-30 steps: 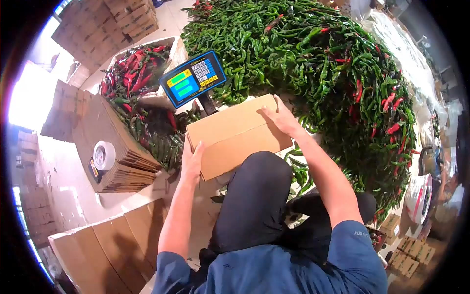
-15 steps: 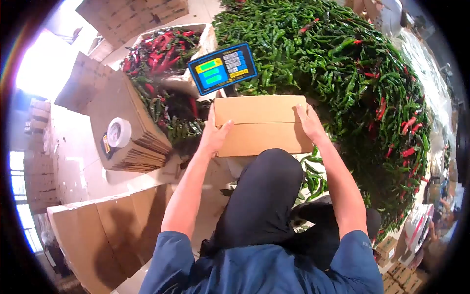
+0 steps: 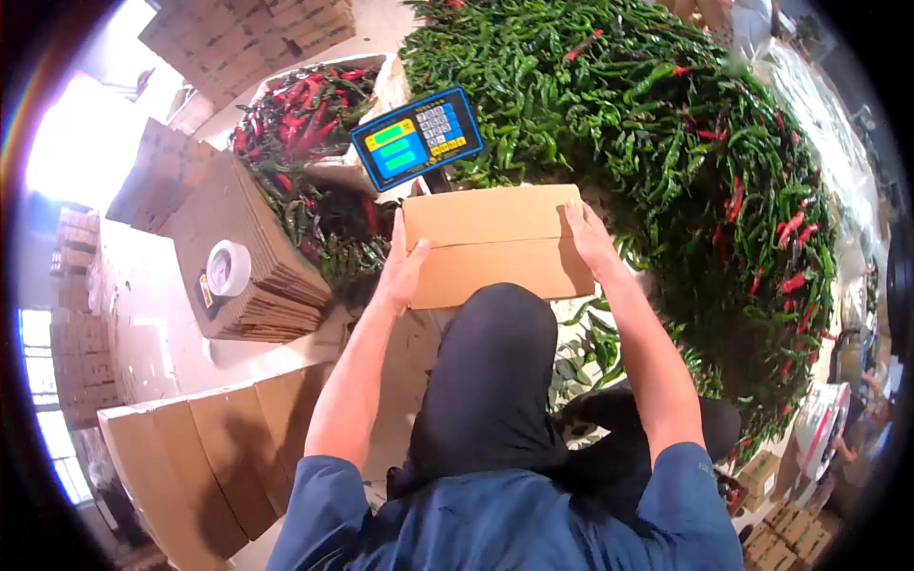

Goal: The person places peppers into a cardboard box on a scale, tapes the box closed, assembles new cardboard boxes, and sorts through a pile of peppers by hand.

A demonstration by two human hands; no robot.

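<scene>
1. Left hand [image 3: 403, 273] and right hand [image 3: 592, 240] grip opposite ends of the brown rectangular cardboard box [image 3: 500, 221] at the frame's centre.
2. Its centre seam looks unsealed, so the flaps could perhaps open under uneven squeezing.
3. Careless lifting might knock the blue-and-black rectangular plastic scale display [image 3: 417, 140] just above.

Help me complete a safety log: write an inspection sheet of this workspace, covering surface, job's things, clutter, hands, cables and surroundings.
Surface: pale floor, loose green peppers beside the knee.
Job's things: cardboard carton, seam across its upper face; lit keypad display, digits unreadable; large heap of mostly green peppers.
Clutter: tape roll on stacked flattened cartons.
Hands: left hand and right hand hold the carton's opposite ends.
Cables: nothing seen.
Surroundings: white box of peppers, stacked boxes beyond.
</scene>
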